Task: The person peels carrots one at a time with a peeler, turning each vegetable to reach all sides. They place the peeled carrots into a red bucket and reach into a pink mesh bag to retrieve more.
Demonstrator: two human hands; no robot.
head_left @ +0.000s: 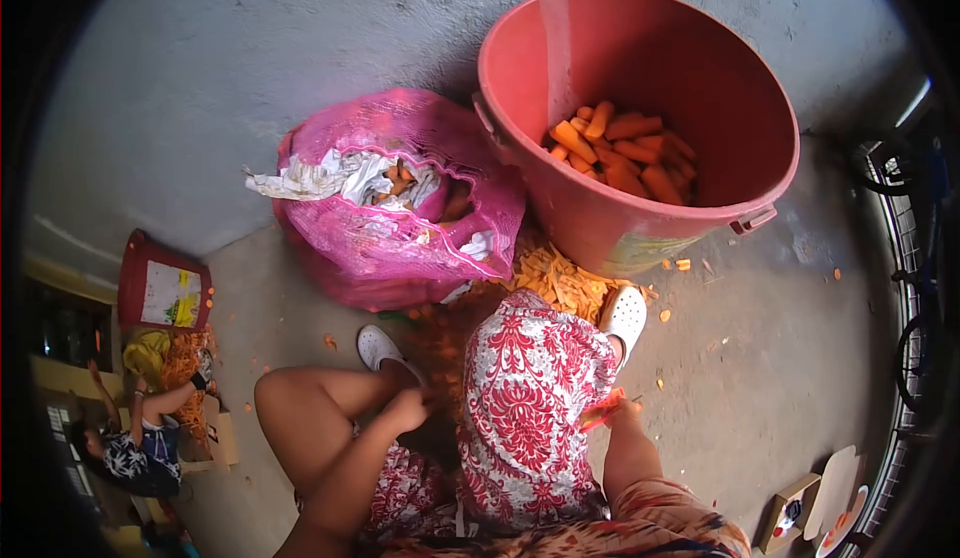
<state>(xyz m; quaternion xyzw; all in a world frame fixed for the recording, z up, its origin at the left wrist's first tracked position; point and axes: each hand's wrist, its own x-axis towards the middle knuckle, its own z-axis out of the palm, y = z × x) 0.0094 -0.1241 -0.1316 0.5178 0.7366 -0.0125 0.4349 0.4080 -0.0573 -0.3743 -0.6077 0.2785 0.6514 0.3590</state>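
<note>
Hands, two, both bare. Left hand (405, 413): fingers curled beside your bent left knee; whether they grip something you cannot tell, as the fingertips are lost in shadow. Right hand (626, 414): closed around an orange-red piece (599, 411), partly hidden by cloth, too blurred to name closely. Between your hands: red-and-white patterned fabric (525, 408), draped over your right knee. Ahead of your left hand: one white clog (376, 344), and beyond it a pink mesh sack (330, 243), mouth open, with crumpled paper (330, 178) and some carrots (402, 179) inside. Ahead of your right hand: a second white clog (627, 318); beyond it a large red tub (720, 88), holding orange carrot pieces (625, 148) at its bottom. Ahead, between your hands: orange peelings (560, 280), heaped on the floor (720, 358) against the tub. Far left of your left hand: another person (140, 453), seated near a red bucket (128, 283).
</note>
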